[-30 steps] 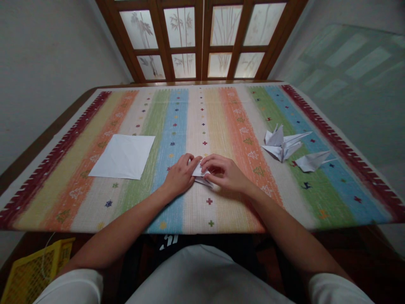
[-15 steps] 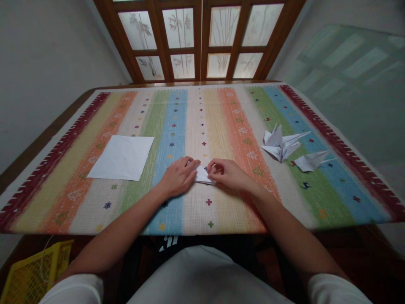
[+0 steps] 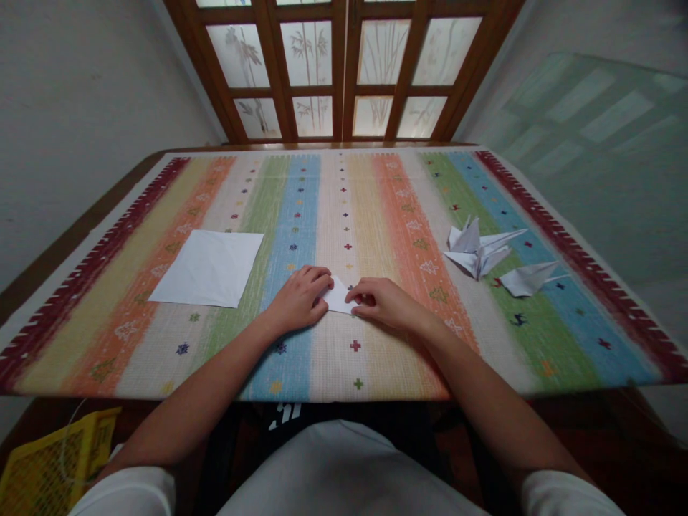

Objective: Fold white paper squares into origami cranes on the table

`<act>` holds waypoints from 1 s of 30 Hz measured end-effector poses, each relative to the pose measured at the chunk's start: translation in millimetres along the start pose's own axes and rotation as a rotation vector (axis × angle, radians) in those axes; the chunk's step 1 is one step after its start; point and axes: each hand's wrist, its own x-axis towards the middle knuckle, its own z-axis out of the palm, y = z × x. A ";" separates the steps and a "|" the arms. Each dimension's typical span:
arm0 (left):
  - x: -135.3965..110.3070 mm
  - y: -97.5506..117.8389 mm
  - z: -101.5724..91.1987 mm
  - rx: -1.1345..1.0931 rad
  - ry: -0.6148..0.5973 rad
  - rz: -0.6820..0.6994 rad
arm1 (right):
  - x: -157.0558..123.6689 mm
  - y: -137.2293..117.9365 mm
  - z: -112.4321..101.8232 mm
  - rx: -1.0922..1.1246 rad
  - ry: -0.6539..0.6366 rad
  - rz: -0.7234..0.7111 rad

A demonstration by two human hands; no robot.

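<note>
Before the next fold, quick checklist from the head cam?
1. Folded paper lying flat on the cloth: ok.
2. Left hand on the paper's left end: ok.
3. Right hand at the paper's right tip: ok.
4. Crease sharpness and edge alignment: cannot tell, too small in view.
5. Square sheet flat, apart from the hands: ok.
6. Crane and second folded piece apart from the right hand: ok.
</note>
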 end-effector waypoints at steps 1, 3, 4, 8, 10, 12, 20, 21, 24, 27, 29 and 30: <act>0.1 -0.3 -0.5 -0.011 0.000 0.000 | 0.4 1.5 0.4 0.010 -0.012 0.016; 0.4 -0.5 -1.3 -0.042 0.008 -0.005 | 0.8 3.7 0.3 0.039 -0.024 0.050; 0.7 -0.5 -1.6 -0.063 0.016 -0.009 | 0.8 4.0 -0.1 0.049 -0.023 0.070; 1.7 -1.3 -3.3 -0.187 0.063 -0.035 | -0.6 1.0 -2.8 0.017 0.042 0.117; 2.0 -1.9 -4.0 -0.243 0.091 -0.041 | -1.0 -1.9 -3.6 -0.007 0.066 0.074; 2.2 -1.9 -4.2 -0.280 0.132 -0.045 | -0.7 -4.6 -4.0 0.021 0.069 0.046; 3.7 -3.3 3.3 -0.851 0.223 -0.294 | 2.0 -5.3 -11.7 0.311 0.064 0.135; 4.0 -4.5 4.2 -0.917 0.221 -0.320 | 2.3 -4.2 -12.3 0.355 0.081 0.138; 4.9 -6.7 5.4 -1.013 0.209 -0.367 | 3.4 -0.5 -11.3 0.518 0.150 0.180; 5.6 -5.7 4.7 -1.047 0.208 -0.364 | 5.4 1.7 -8.7 0.636 0.262 0.235; 6.0 -3.9 4.1 -1.065 0.205 -0.345 | 7.0 1.8 -8.4 0.665 0.325 0.240; 6.0 -3.1 3.9 -1.075 0.206 -0.336 | 7.7 1.5 -8.8 0.674 0.351 0.237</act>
